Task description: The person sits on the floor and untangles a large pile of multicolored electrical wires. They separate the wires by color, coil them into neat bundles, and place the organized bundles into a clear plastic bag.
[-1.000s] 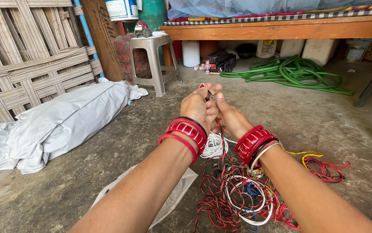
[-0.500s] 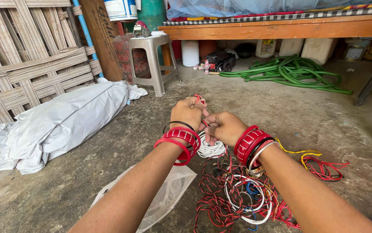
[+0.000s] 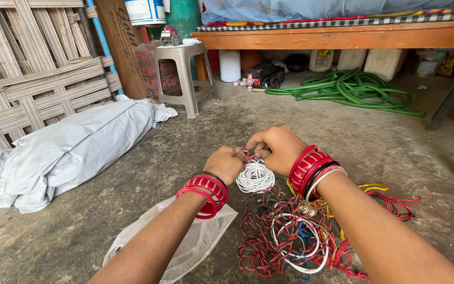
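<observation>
— Nearest, at the bottom of the frame: tangled wires, red, white, blue and yellow, loose on the concrete floor; clear plastic bag just left of them.

— And just above, mid-frame?

— Left hand and right hand knuckle to knuckle, fingers curled tight, tips pinching a short red wire end between them. Small white wire coil directly beneath, lying at the tangle's upper edge, near the hands; whether touching them, cannot tell.

— Advice for the pinch?

— Probably best to keep both grips close to the working point, pull steadily rather than jerk, and hold the loose length clear of the pile below to avoid snagging. Red bangles on the wrists could catch strands; worth keeping wrists raised.

— Farther back?

— White sack at left; grey plastic stool upper centre; coiled green hose upper right, under a wooden bench; woven bamboo panel upper left.
</observation>
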